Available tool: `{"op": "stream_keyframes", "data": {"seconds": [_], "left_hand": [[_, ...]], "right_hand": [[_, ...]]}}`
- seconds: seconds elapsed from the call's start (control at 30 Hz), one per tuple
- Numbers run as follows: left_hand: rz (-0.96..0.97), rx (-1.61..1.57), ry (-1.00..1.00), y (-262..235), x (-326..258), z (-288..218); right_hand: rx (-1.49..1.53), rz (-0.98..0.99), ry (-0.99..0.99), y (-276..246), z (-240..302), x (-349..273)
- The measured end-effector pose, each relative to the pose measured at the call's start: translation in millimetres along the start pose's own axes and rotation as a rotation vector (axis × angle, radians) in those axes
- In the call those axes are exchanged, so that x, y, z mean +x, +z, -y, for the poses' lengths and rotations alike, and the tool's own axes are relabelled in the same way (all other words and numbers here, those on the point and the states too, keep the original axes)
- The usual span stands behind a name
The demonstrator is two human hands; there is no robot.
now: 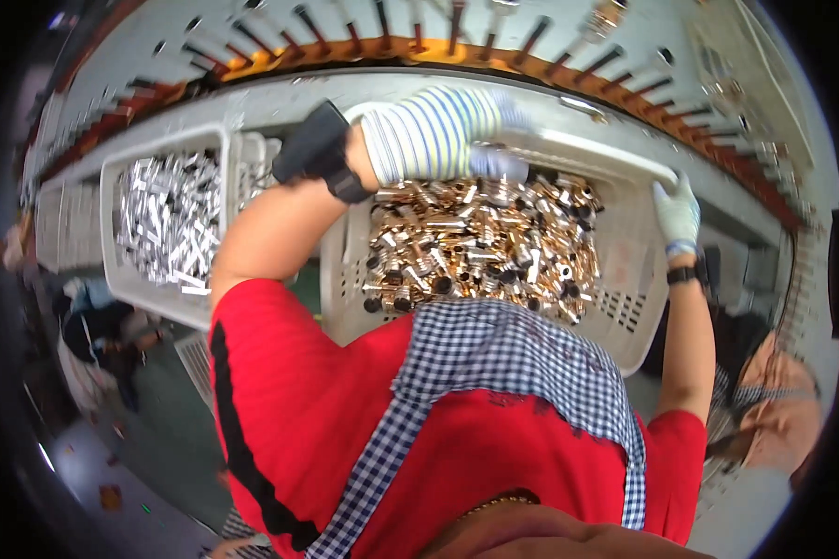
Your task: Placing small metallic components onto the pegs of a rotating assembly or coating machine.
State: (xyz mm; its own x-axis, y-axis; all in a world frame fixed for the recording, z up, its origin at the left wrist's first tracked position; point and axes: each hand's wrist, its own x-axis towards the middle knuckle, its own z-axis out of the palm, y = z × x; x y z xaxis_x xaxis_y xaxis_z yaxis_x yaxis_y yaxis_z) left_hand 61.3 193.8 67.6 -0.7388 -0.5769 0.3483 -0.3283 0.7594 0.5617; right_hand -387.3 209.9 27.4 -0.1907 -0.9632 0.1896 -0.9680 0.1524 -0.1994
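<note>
My left hand [443,133], in a white glove with blue and yellow stripes, reaches across the back of a grey plastic basket [632,238]. Its fingers are smeared by motion, so whether they hold anything cannot be made out. Below it lies a heap of small copper-coloured and silvery metal fittings [485,238], some with black ends. My right hand [679,212], in a pale glove, is closed on the basket's far right corner, gripping the rim.
To the left stands another basket [112,233] with silvery metal tubes [170,219]. Behind runs a curved yellow-orange rail [438,51] carrying several upright rods. Other people [112,326] are at the far left and right [778,391].
</note>
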Motion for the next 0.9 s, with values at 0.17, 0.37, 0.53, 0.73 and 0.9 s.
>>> {"op": "stream_keyframes", "data": {"seconds": [0.17,0.37,0.53,0.73,0.9], "left_hand": [[-0.983,-0.458,-0.337,30.1,-147.3,96.7],[-0.465,0.545,-0.890,241.4,-302.7,112.5],[-0.411,0.488,-0.878,269.8,-298.4,88.8],[-0.730,0.484,-0.858,283.1,-301.5,84.3],[-0.673,0.451,-0.873,278.5,-293.8,90.7]], "right_hand": [[-0.068,-0.019,0.096,2.8,-25.4,-6.9],[0.125,0.032,-0.202,-1.0,0.0,8.9],[0.312,-0.059,-0.735,-17.9,146.4,1.2],[0.763,-0.246,-0.828,-6.4,331.9,44.5],[0.717,-0.098,-0.749,0.2,422.0,89.5]]}}
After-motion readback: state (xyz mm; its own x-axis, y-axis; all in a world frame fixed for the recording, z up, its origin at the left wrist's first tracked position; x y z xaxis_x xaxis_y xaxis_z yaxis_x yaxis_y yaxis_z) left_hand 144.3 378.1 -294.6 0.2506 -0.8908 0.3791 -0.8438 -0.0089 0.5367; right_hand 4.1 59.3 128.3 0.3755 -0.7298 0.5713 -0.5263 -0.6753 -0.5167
